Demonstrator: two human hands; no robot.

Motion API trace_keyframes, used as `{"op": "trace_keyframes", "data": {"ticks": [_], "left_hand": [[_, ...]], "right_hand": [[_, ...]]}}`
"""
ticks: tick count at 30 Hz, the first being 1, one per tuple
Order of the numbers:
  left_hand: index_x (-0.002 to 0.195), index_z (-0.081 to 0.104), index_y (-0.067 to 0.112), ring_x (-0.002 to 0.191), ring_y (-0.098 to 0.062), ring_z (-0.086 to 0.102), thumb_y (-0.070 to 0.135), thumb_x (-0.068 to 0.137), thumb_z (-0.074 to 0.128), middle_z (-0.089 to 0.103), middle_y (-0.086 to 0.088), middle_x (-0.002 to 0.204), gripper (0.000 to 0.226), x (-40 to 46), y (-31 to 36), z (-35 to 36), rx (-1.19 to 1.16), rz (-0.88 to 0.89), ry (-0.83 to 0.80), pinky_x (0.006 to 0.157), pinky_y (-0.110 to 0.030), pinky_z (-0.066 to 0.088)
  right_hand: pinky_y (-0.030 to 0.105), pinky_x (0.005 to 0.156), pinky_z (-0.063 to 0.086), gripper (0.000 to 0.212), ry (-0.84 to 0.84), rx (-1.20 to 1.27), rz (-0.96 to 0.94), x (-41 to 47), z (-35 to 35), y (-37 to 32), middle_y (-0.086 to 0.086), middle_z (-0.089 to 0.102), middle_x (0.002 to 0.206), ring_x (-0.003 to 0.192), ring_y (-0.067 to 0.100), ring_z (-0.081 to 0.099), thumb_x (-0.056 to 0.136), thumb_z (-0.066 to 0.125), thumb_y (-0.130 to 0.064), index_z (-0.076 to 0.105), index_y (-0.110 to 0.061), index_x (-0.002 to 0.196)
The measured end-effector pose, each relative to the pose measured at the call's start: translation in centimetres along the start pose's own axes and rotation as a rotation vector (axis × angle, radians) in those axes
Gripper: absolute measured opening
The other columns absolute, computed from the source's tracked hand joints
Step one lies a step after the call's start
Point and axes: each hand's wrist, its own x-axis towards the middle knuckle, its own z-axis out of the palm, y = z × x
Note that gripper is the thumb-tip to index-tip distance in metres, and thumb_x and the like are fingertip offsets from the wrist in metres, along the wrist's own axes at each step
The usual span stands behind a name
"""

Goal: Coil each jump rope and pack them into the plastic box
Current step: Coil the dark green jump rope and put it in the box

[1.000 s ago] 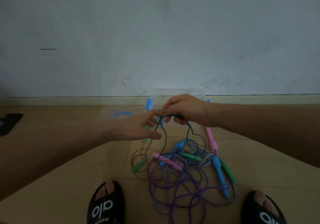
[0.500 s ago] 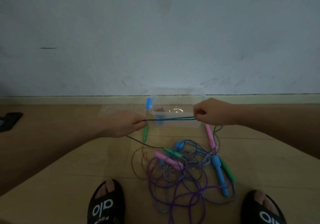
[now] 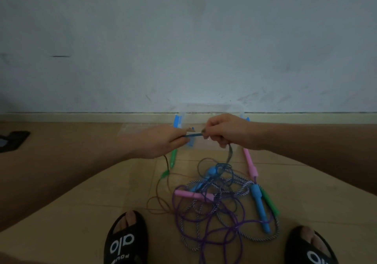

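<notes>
Hands are being drawn closer than 0.5 s ago | left hand [image 3: 161, 141] and right hand [image 3: 226, 130] are being kept pinched on dark-blue cord [image 3: 193, 135] | risk: snagging in floor tangle [image 3: 214, 198], other ropes being dragged along.

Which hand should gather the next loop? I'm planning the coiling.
Probably the left hand: the right hand already pinches the blue rope with loops hanging beneath it.

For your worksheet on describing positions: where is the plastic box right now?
In the head view, the plastic box stands on the floor against the wall, centre frame, just behind both hands and beyond the rope pile.
</notes>
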Motion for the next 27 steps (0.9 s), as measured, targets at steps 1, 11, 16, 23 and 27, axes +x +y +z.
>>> {"op": "trace_keyframes", "data": {"ticks": [1,11,16,23,27], "left_hand": [[0.082,0.050,0.025,0.068,-0.010,0.050,0.037,0.104,0.039,0.057,0.000,0.078,0.027,-0.2,-0.3,0.0,0.022,-0.004,-0.012,0.060,-0.030,0.032],[0.077,0.038,0.030,0.060,0.000,0.041,0.033,0.104,0.038,0.041,0.013,0.068,0.028,-0.6,-1.5,-0.3,0.148,-0.011,-0.086,0.060,-0.028,0.024],[0.088,0.052,0.020,0.067,-0.011,0.049,0.036,0.104,0.037,0.054,0.004,0.077,0.027,-0.1,-1.5,0.4,0.071,-0.032,-0.064,0.066,-0.032,0.037],[0.090,0.051,0.023,0.073,-0.016,0.053,0.037,0.103,0.039,0.058,0.001,0.079,0.023,0.6,-0.3,0.6,0.035,0.009,-0.051,0.065,-0.033,0.038],[0.089,0.052,0.021,0.064,-0.005,0.048,0.037,0.103,0.039,0.053,0.006,0.073,0.025,0.0,-0.7,0.3,0.053,0.036,-0.043,0.058,-0.024,0.033]], "right_hand": [[0.026,0.055,0.042,0.010,-0.014,-0.054,-0.009,0.0,-0.5,0.5,0.002,0.051,0.060,0.054,0.015,0.045,0.091,0.063,-0.013,0.064,-0.003,0.087],[0.038,0.083,0.051,0.012,-0.264,-0.333,0.349,-1.2,-7.0,4.9,0.009,0.073,0.085,0.084,0.023,0.066,0.094,0.059,-0.020,0.064,-0.011,0.087],[0.028,0.094,0.047,0.038,-0.172,-0.337,0.317,-0.1,-3.3,3.3,-0.002,0.070,0.111,0.099,0.014,0.066,0.091,0.061,-0.043,0.062,-0.020,0.121],[0.029,0.076,0.056,0.011,-0.056,0.040,0.042,1.5,1.7,0.7,0.004,0.061,0.070,0.068,0.017,0.063,0.091,0.062,-0.017,0.062,-0.008,0.085],[0.031,0.078,0.056,0.006,-0.168,0.082,0.080,0.9,-0.6,1.9,0.004,0.056,0.069,0.065,0.014,0.059,0.094,0.059,-0.010,0.057,-0.007,0.090]]}}
